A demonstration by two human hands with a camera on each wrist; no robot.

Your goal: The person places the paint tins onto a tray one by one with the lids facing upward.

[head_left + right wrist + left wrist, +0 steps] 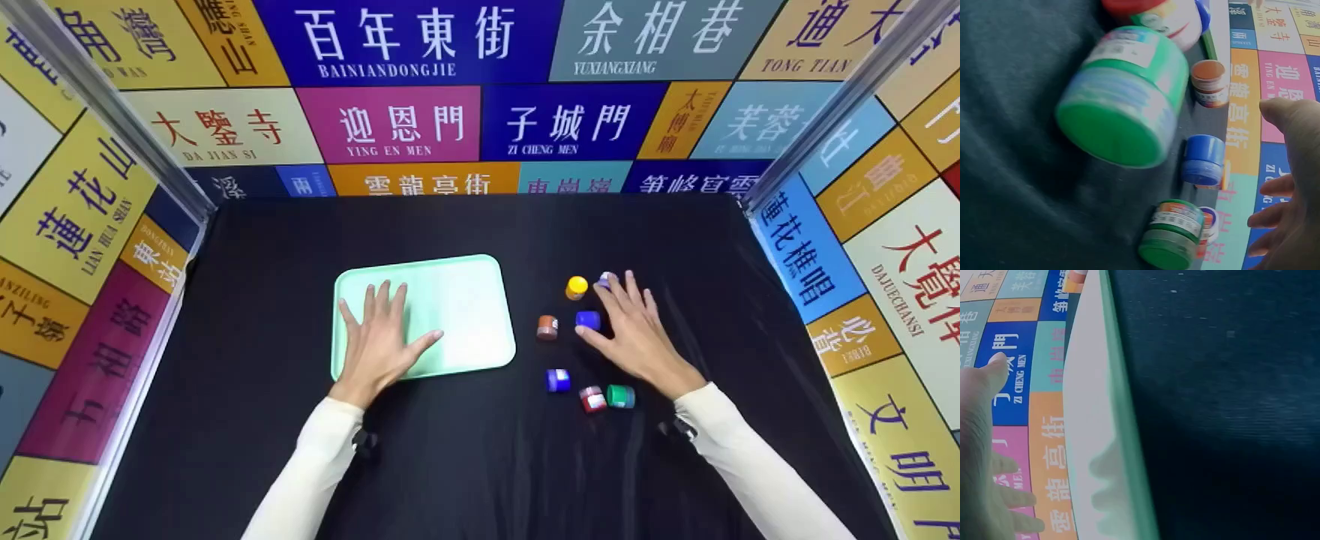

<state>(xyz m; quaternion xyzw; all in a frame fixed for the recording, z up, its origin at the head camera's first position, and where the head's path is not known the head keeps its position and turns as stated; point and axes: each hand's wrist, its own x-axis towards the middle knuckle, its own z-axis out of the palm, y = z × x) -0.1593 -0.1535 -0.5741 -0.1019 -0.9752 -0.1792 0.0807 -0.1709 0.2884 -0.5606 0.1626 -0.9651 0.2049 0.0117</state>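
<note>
My left hand (381, 337) hovers over a pale green tray (469, 315), fingers spread, nothing held. Fingers apart and likewise holding nothing, my right hand (637, 330) is above a group of small paint jars. Nearest its thumb is a blue jar (588, 321); a purple jar (605, 278) is partly covered by its fingertips. Around them lie a yellow jar (577, 288), a brown jar (547, 327), another blue jar (558, 380), a red jar (592, 399) and a green jar (621, 396). A second green jar (1171, 233) shows in the right wrist view. Touching cannot be made out.
A black cloth (450, 450) covers the table. Printed panels (405, 124) with street names stand at the back and both sides, with metal posts (142, 112) at the corners. The tray's rim (1123, 410) is raised.
</note>
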